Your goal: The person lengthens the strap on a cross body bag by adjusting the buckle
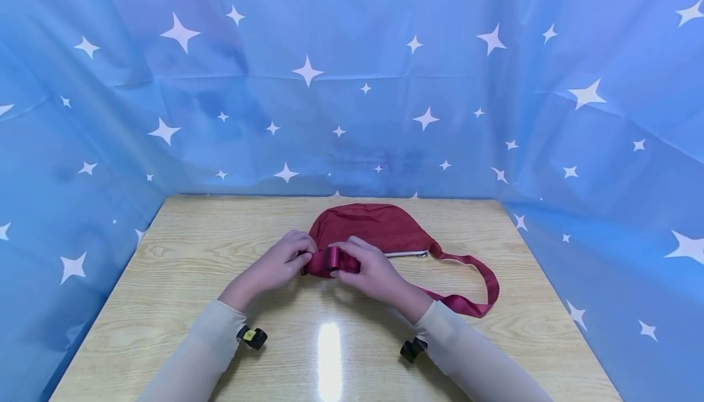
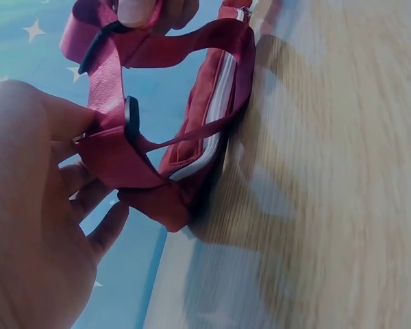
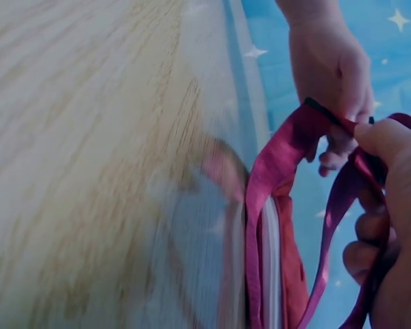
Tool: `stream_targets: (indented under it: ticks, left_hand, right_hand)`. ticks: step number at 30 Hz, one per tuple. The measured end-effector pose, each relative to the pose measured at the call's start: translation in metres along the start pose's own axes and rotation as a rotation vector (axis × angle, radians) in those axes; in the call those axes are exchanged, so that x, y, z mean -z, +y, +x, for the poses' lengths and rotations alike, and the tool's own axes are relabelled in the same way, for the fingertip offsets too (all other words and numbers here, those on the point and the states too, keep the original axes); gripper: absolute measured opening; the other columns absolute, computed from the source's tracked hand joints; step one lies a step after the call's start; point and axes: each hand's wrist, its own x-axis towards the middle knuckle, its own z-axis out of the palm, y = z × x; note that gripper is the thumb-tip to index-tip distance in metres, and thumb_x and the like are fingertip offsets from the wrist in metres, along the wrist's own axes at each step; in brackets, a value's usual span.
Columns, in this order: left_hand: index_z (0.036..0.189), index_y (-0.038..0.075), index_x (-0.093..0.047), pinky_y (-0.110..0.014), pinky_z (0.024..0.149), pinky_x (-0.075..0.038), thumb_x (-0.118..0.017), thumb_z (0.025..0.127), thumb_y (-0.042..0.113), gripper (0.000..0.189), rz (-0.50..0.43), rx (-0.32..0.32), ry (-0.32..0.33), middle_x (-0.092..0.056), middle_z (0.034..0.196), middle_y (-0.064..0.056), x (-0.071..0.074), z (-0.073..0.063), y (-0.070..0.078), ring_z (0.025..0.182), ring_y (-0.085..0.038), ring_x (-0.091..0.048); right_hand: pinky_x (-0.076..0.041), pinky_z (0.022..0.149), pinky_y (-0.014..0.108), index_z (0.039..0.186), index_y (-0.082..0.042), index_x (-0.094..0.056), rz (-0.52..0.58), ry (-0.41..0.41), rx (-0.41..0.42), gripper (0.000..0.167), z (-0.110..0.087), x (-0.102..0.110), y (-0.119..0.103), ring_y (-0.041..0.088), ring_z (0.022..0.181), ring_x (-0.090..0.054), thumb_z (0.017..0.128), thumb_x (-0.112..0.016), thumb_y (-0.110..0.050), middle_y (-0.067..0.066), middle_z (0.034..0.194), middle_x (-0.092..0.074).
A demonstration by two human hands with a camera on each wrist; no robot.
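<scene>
A dark red waist bag lies near the far edge of the table, its white-edged zipper facing the person. Above its left part, both hands hold the bag's red strap. My left hand pinches the strap between thumb and fingers, close to a black slider. On the other side, my right hand grips a folded length of the strap by a second black piece. Between the hands the strap stands up in a loop. Some of the right fingers are hidden behind it in the head view.
From the bag's right end the strap loops over the wooden table and back toward the right hand. Behind the table hangs a blue curtain with white stars. Black wrist cameras sit on both sleeves.
</scene>
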Motion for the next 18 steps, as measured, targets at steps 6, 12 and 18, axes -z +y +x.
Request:
stream_targets:
  ticks: [6,12,18]
  left_hand:
    - [0.098,0.018,-0.068,-0.049,0.101,-0.05,-0.062,0.109,0.003,0.019,-0.012,-0.043,0.002,-0.066,0.116,0.003,-0.004,0.006,0.007,0.116,-0.021,-0.057]
    - [0.096,0.016,-0.068,-0.045,0.097,-0.05,-0.063,0.107,0.003,0.017,0.001,-0.075,0.0,-0.066,0.111,0.003,-0.009,0.011,0.01,0.109,-0.02,-0.056]
    - [0.11,0.017,-0.071,-0.047,0.098,-0.052,-0.066,0.106,0.006,0.013,-0.022,0.021,-0.011,-0.067,0.117,0.0,-0.007,0.006,0.015,0.112,-0.019,-0.058]
  right_hand:
    - [-0.056,0.076,0.03,0.137,-0.022,-0.073,-0.002,-0.013,-0.01,0.045,0.0,-0.003,0.001,0.012,0.091,-0.061,0.096,-0.09,-0.02,-0.007,0.11,-0.063]
    - [-0.052,0.074,0.029,0.129,-0.019,-0.074,-0.049,-0.013,0.014,0.038,0.001,-0.008,0.0,0.011,0.088,-0.058,0.095,-0.091,-0.024,-0.006,0.108,-0.064]
    - [-0.054,0.074,0.028,0.13,-0.018,-0.075,-0.049,-0.015,-0.016,0.038,0.001,-0.007,-0.002,0.011,0.089,-0.06,0.096,-0.091,-0.023,-0.005,0.11,-0.065]
